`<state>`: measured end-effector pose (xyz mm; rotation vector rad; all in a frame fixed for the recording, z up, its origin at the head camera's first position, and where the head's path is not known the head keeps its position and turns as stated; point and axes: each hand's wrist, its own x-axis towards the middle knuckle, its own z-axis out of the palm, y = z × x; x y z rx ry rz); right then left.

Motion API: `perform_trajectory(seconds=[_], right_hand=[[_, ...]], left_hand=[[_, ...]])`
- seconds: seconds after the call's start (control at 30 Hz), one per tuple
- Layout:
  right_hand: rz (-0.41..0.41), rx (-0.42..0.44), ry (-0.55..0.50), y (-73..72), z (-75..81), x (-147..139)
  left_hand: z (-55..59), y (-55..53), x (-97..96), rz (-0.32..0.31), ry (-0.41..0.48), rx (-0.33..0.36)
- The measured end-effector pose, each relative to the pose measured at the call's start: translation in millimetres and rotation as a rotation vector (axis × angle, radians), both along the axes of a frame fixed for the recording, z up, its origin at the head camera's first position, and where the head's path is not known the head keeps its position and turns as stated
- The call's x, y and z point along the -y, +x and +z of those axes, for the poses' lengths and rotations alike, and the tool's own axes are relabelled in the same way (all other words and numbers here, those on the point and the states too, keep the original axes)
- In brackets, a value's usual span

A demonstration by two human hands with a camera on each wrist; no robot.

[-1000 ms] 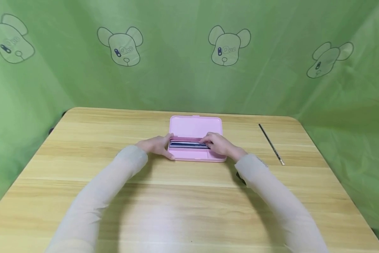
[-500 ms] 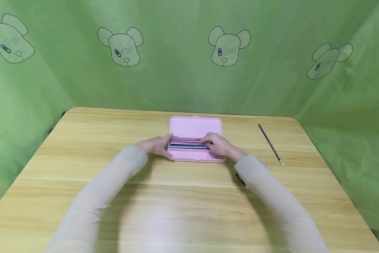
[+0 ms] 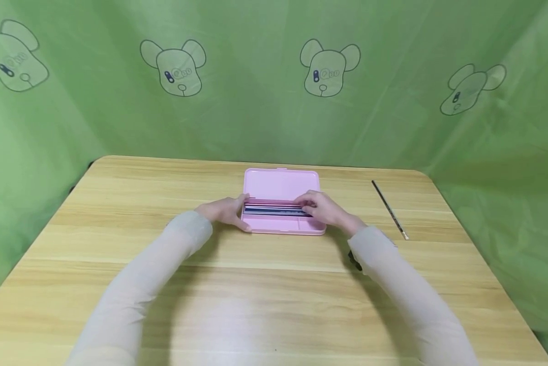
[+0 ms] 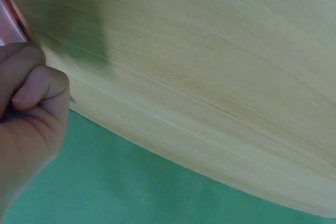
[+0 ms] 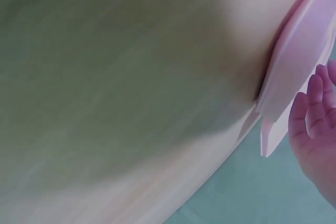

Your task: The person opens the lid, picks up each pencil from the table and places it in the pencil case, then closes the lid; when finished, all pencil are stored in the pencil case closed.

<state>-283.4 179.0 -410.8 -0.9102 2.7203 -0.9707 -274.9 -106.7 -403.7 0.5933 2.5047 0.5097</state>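
Observation:
A pink pencil case (image 3: 281,184) lies open at the far middle of the table, its lid folded back. Several dark pencils (image 3: 274,210) rest lengthwise in its long compartment. My left hand (image 3: 225,210) grips the case's left end, thumb at the front edge and fingers toward the back; the left wrist view catches this hand's curled fingers (image 4: 32,85) beside a pink corner. Over the pencils' right ends is my right hand (image 3: 322,207), fingers loosely bent. The right wrist view has its fingers (image 5: 315,100) next to the case, with thumb and index finger out of sight.
One dark pencil (image 3: 390,210) with a white end lies apart on the wooden table (image 3: 237,305), to the right of the case. A green curtain (image 3: 255,122) printed with bear heads surrounds the table's back and sides.
My right hand has shifted slightly right and lifted a little, uncovering more of the pencils' right ends. The left hand has kept its hold on the case.

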Motion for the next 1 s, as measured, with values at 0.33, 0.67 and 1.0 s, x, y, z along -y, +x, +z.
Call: perform_trajectory(seconds=[0.33, 0.67, 1.0], right_hand=[[-0.069, 0.059, -0.036, 6.3, 6.6, -22], [-0.159, 0.053, -0.023, 1.9, 12.2, -60], [-0.252, 0.069, 0.025, 7.6, 11.0, -99]], left_hand=[[-1.1, -2.1, 1.1, -0.015, 0.023, 0.002], [2.9, 1.3, 0.6, -0.004, -0.001, -0.006], [1.9, 2.1, -0.7, -0.001, 0.0, -0.004]])
